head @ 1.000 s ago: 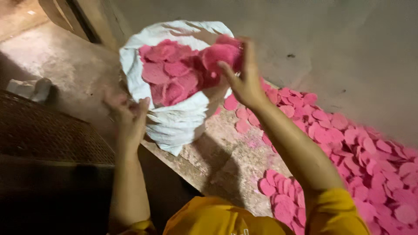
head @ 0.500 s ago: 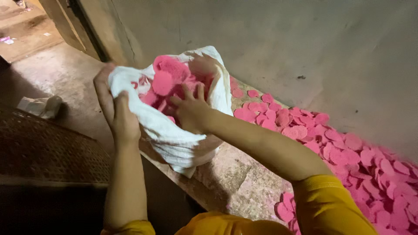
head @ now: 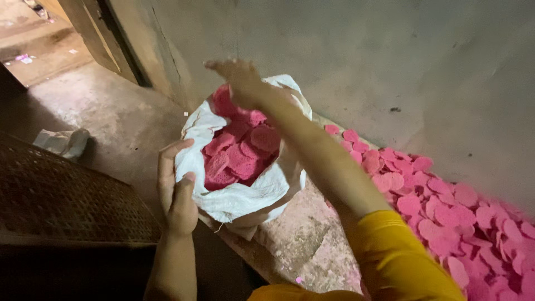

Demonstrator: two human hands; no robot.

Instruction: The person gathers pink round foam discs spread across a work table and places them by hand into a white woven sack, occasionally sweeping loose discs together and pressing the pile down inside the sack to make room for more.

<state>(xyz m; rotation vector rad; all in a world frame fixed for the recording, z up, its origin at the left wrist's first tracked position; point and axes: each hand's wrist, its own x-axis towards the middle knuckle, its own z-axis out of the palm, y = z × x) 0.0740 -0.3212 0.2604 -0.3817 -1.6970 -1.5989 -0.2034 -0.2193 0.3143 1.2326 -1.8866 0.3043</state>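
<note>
- The white sack (head: 234,198) is sitting at the edge of a rough concrete ledge (head: 304,242), filled with pink discs (head: 239,150), its mouth tilting toward the person.
- A risk, as a judgement: the sack is looking top-heavy and is resting near the ledge's edge, so if the left hand's hold is slackening, the sack could be tipping over and spilling discs onto the floor (head: 111,117).
- Another risk: the discs are looking thin and possibly brittle, so rough pressing could be cracking them.
- The left hand (head: 175,187) is gripping the near rim of the sack, fingers curling around the folded cloth and thumb pressing on its outer side.
- The right hand (head: 239,83) is reaching over the far side of the sack's mouth, fingers spreading loosely; it is blurred, and whether it is holding any disc cannot be told.
- More loose pink discs (head: 446,212) are lying spread along the ledge beside the wall (head: 362,56), just right of the sack.
- A woven basket (head: 61,206) is sitting below on the left.
</note>
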